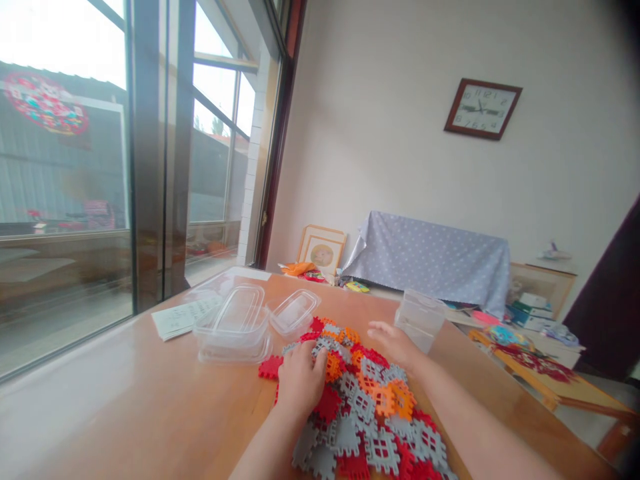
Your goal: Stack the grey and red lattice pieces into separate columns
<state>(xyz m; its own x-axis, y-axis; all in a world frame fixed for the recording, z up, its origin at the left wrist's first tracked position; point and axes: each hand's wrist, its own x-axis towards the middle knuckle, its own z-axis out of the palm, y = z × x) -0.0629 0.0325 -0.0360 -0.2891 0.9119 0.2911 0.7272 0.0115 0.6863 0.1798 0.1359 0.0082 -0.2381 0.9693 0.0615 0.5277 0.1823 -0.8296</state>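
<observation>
A heap of red, grey and orange interlocking plastic building tiles (pixel 363 403) with notched edges lies on the wooden table in front of me. Some tiles are flat and solid, others have window-like openings. My left hand (pixel 301 375) rests on the heap's left side, fingers curved down with the thumb apart; its fingertips partly hide the tiles below. At the heap's far right edge, my right hand (pixel 395 343) is held with its fingers stretched out and no tile visible in it.
Clear plastic containers (pixel 233 337) and a smaller clear box (pixel 295 313) stand left of the heap, beside some printed paper sheets (pixel 183 315). Another clear container (pixel 420 319) is just beyond my right hand. Glass windows (pixel 65 167) line the table's left side.
</observation>
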